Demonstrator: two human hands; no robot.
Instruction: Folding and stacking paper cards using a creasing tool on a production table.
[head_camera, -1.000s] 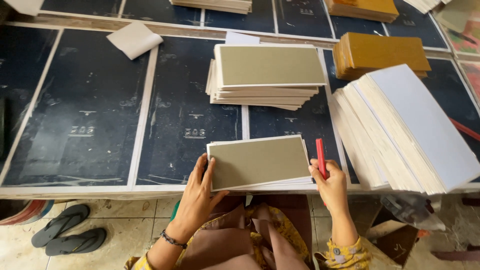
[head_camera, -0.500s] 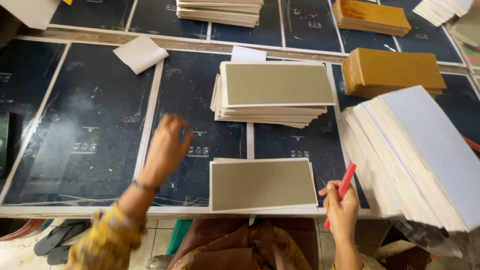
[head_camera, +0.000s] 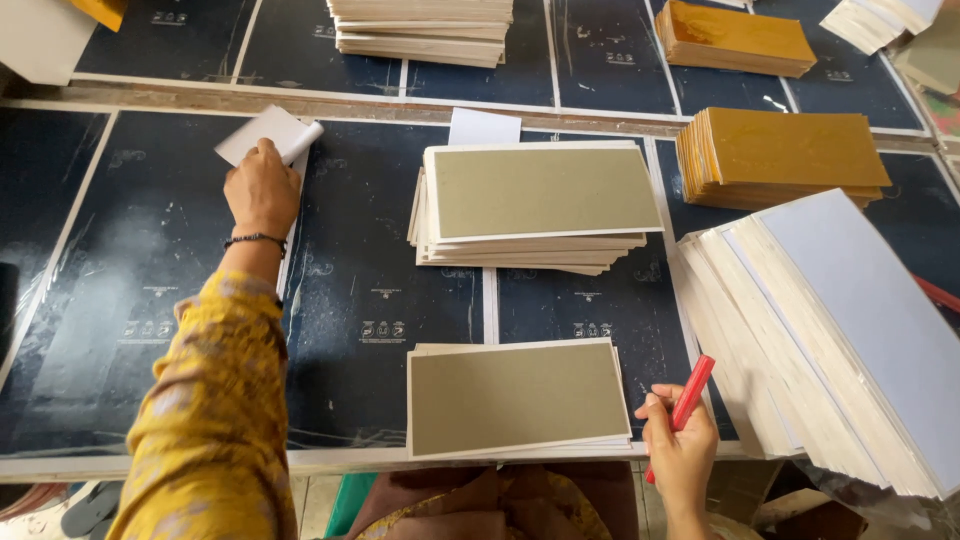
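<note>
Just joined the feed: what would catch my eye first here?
Probably the left hand, stretched far out to the upper left, gripping a small folded white pad on the dark work surface. Next, the red pen in the right hand at the bottom right, beside a grey-green board lying at the near edge. A tilted stack of white sheets fills the right side.

The left hand (head_camera: 262, 190) covers part of the folded white sheet (head_camera: 268, 135), so its grip is unclear; the slanted white stack (head_camera: 850, 330) runs off the right edge
</note>
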